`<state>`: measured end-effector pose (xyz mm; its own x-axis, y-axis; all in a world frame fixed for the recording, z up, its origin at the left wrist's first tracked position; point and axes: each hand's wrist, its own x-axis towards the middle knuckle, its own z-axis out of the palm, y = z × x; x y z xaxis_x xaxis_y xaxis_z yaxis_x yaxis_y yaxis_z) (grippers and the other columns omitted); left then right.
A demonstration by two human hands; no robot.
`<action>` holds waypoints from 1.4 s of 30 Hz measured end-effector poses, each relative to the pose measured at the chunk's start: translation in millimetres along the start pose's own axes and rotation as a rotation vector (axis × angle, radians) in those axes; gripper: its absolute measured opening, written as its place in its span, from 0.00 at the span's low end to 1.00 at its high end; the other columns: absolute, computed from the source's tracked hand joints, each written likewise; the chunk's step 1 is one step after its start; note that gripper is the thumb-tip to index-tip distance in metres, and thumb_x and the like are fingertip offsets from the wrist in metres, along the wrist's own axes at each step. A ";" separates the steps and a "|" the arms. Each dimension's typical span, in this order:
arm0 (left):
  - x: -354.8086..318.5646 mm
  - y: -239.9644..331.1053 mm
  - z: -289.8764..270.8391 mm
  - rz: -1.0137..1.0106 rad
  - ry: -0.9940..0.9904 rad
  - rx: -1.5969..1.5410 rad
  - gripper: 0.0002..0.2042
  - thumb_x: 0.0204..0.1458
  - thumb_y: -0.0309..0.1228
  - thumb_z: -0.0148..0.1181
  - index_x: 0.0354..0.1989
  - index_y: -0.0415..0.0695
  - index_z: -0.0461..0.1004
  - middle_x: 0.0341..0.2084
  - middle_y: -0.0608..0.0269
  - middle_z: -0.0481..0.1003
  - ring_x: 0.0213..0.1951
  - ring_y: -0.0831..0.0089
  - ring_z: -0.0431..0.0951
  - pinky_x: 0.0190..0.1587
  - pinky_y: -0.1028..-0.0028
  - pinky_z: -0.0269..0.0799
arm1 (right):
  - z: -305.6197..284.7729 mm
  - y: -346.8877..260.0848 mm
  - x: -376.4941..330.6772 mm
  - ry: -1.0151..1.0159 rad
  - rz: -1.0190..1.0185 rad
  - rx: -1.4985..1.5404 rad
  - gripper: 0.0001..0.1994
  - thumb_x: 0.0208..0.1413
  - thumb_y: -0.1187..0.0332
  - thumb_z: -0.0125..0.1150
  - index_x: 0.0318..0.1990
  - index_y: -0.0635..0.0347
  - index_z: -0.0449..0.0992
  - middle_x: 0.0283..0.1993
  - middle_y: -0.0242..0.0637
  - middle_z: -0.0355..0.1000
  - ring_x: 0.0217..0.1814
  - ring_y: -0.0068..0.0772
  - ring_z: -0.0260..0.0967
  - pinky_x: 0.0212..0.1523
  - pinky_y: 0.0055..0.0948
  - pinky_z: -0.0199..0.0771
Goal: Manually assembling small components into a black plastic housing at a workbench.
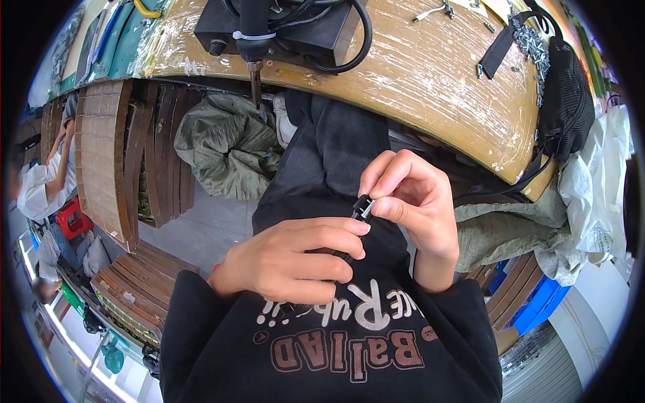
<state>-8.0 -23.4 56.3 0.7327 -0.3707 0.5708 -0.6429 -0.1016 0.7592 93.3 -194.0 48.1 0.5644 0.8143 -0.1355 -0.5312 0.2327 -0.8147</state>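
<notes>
Left hand (289,258) curled into a closed fist around the lower part of a small black part (361,209), fingers wrapped tight, knuckles facing forward, thumb lying along the top. Right hand (410,201) pinches the upper end of the same part between thumb and forefinger, at a bit of pale metal there; remaining fingers bent loosely above. Both hands meet over the lap, just above the dark trousers (336,154), forearms coming in from black sleeves at the lower edge. How far the part runs inside the left fist cannot be told. Ahead, a curved wooden bench (430,80) carries a black soldering station (282,30), its iron hanging over the edge, and scattered screws (531,43). A black mesh bag (564,101) hangs at the right.
</notes>
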 end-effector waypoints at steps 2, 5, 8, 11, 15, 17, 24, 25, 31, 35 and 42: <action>-0.3 -0.4 0.2 -0.009 -0.013 -0.010 0.04 0.31 0.25 0.60 0.14 0.42 0.69 0.23 0.64 0.72 0.36 0.64 0.71 0.45 0.59 0.70 | 0.4 -1.7 -0.1 0.006 0.009 -0.024 0.04 0.48 0.81 0.56 0.30 0.67 0.67 0.37 0.40 0.66 0.36 0.19 0.65 0.38 0.18 0.68; -1.6 -1.8 1.5 -0.021 -0.026 0.003 0.04 0.31 0.25 0.60 0.14 0.43 0.69 0.24 0.64 0.71 0.36 0.63 0.71 0.45 0.59 0.70 | 1.3 -2.0 -0.2 0.037 0.063 -0.030 0.04 0.48 0.81 0.56 0.30 0.66 0.67 0.37 0.39 0.66 0.36 0.19 0.65 0.38 0.18 0.67; -1.6 -4.8 1.8 -0.055 -0.052 0.012 0.04 0.31 0.25 0.59 0.14 0.42 0.69 0.24 0.64 0.71 0.36 0.63 0.71 0.45 0.58 0.70 | 1.4 1.7 1.4 0.091 0.065 -0.074 0.04 0.49 0.80 0.56 0.30 0.66 0.67 0.36 0.37 0.66 0.36 0.18 0.65 0.38 0.18 0.67; -1.8 -5.7 3.2 -0.071 -0.034 0.000 0.09 0.25 0.27 0.57 0.13 0.40 0.62 0.26 0.60 0.68 0.38 0.59 0.70 0.48 0.57 0.70 | -1.5 3.7 4.3 0.066 0.104 -0.130 0.04 0.50 0.78 0.55 0.34 0.66 0.68 0.37 0.36 0.66 0.37 0.18 0.65 0.38 0.18 0.66; -3.9 -8.3 9.1 -0.060 0.059 0.087 0.06 0.31 0.25 0.58 0.18 0.43 0.67 0.38 0.56 0.72 0.44 0.58 0.69 0.54 0.55 0.61 | -4.1 9.0 10.2 -0.035 0.123 -0.135 0.06 0.52 0.76 0.53 0.37 0.67 0.70 0.40 0.36 0.66 0.40 0.20 0.64 0.40 0.19 0.65; -8.2 -11.7 25.0 -0.056 0.439 0.329 0.03 0.37 0.23 0.57 0.21 0.47 0.71 0.41 0.57 0.70 0.47 0.60 0.67 0.56 0.55 0.58 | -2.0 7.3 13.5 0.000 -0.005 -0.199 0.05 0.51 0.76 0.54 0.35 0.67 0.71 0.39 0.38 0.66 0.42 0.23 0.63 0.42 0.22 0.64; -21.2 -24.0 23.7 -0.861 0.578 -1.360 0.29 0.47 0.32 0.59 0.55 0.37 0.53 0.43 0.52 0.66 0.41 0.73 0.70 0.45 0.76 0.66 | -18.2 18.4 26.9 -0.059 -0.346 -0.263 0.05 0.49 0.75 0.54 0.34 0.65 0.72 0.36 0.40 0.70 0.43 0.35 0.65 0.57 0.41 0.51; -27.4 -27.5 20.3 -0.851 0.418 -1.717 0.28 0.47 0.32 0.58 0.54 0.35 0.54 0.41 0.53 0.68 0.38 0.74 0.72 0.42 0.78 0.69 | -18.0 19.3 29.9 -0.066 -0.340 -0.265 0.05 0.49 0.75 0.54 0.34 0.65 0.72 0.36 0.40 0.70 0.43 0.35 0.65 0.57 0.41 0.51; -45.9 -28.9 28.2 -0.246 0.492 -2.343 0.25 0.45 0.25 0.49 0.51 0.22 0.52 0.25 0.49 0.73 0.15 0.73 0.74 0.15 0.80 0.71 | 4.1 34.2 42.8 -0.209 -0.130 -0.217 0.04 0.51 0.74 0.53 0.33 0.65 0.73 0.38 0.40 0.70 0.44 0.32 0.65 0.49 0.33 0.61; -43.5 -22.1 12.3 -0.610 0.614 -1.846 0.23 0.45 0.22 0.46 0.52 0.29 0.54 0.24 0.51 0.70 0.07 0.73 0.66 0.07 0.80 0.64 | 6.3 41.8 44.6 -0.093 -0.029 -0.243 0.06 0.53 0.75 0.51 0.37 0.66 0.71 0.44 0.42 0.65 0.45 0.28 0.63 0.44 0.25 0.64; -46.3 -24.5 -3.4 -0.936 0.949 -1.054 0.24 0.44 0.19 0.53 0.50 0.35 0.52 0.32 0.51 0.70 0.10 0.71 0.68 0.08 0.79 0.65 | 18.3 53.9 41.7 0.177 0.224 -0.315 0.12 0.57 0.67 0.49 0.45 0.62 0.63 0.35 0.32 0.67 0.37 0.19 0.65 0.38 0.20 0.64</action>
<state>-25.4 -0.6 12.3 0.8641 0.1374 -0.4842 0.1853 0.8076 0.5598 76.7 -137.7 8.8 0.5714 0.7158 -0.4014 -0.4499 -0.1358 -0.8827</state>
